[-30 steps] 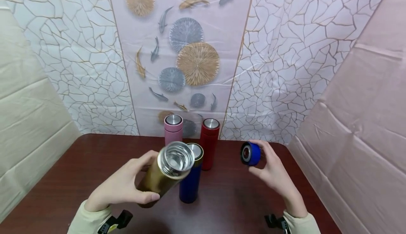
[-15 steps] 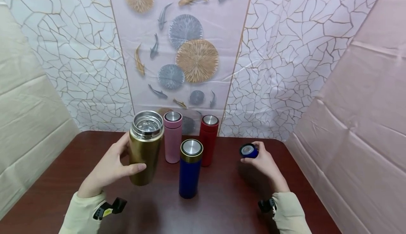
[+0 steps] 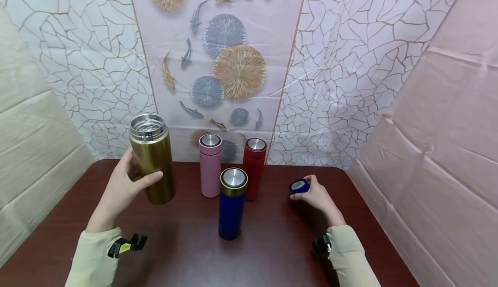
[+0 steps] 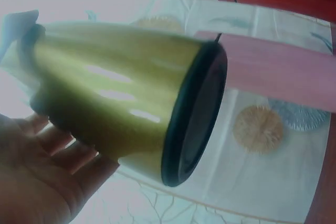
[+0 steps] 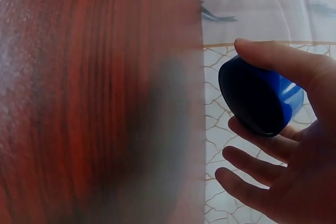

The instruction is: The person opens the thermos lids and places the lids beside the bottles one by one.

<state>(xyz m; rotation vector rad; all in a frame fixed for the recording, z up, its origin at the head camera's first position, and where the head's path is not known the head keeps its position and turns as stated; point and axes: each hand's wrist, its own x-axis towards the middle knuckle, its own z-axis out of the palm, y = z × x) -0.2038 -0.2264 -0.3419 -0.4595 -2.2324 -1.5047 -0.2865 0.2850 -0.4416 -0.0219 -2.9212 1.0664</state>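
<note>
My left hand [image 3: 124, 183] grips a gold thermos bottle [image 3: 157, 166] round its side, above the left of the table. The bottle has no lid on, so its steel mouth shows, and it leans slightly. In the left wrist view the gold bottle's dark base [image 4: 197, 119] faces the camera. On the right, my right hand [image 3: 317, 198] pinches a blue lid [image 3: 300, 186] between thumb and fingers above the table. The right wrist view shows the blue lid [image 5: 262, 95] with its dark side towards the camera and several fingers spread below it.
A blue thermos [image 3: 231, 211] with a gold-ringed lid stands upright mid-table. Behind it stand a pink thermos [image 3: 210, 170] and a red thermos [image 3: 254, 170], both lidded. Patterned cloth [image 3: 330, 105] hangs beyond the back edge of the dark red table [image 3: 272, 252].
My left hand has carried the gold bottle left and away from the blue thermos, turning it more upright. My right hand has moved slightly left with the blue lid, whose face has turned upward.
</note>
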